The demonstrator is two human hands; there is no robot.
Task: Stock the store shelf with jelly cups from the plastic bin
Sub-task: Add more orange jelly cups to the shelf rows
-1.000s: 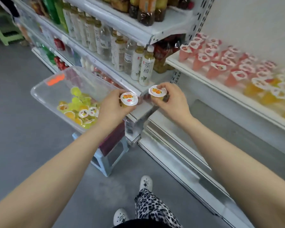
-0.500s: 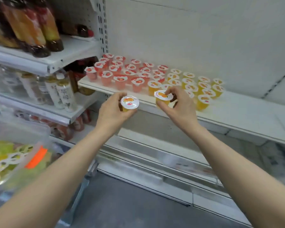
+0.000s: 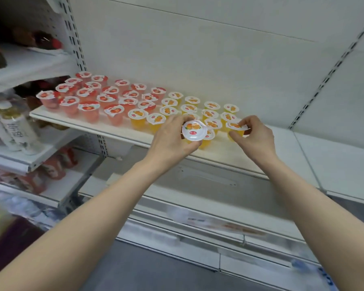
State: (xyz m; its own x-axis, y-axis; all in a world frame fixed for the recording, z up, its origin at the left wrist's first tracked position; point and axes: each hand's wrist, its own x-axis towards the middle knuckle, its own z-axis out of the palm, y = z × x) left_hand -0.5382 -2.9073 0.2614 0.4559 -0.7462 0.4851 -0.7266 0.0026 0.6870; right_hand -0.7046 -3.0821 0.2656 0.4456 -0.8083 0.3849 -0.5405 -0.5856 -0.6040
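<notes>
Left grip (image 3: 169,140) round jelly cup (image 3: 193,131), body hidden

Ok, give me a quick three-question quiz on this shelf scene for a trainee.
1. True or false: the left hand holds a red cup.
2. On the shelf, the red cups stand on which side of the orange cups? A left, B right, C behind.
3. How many cups do the left and right hand hold together?
Key: 1 false, orange; 2 A; 3 two: left cup, right cup.
</notes>
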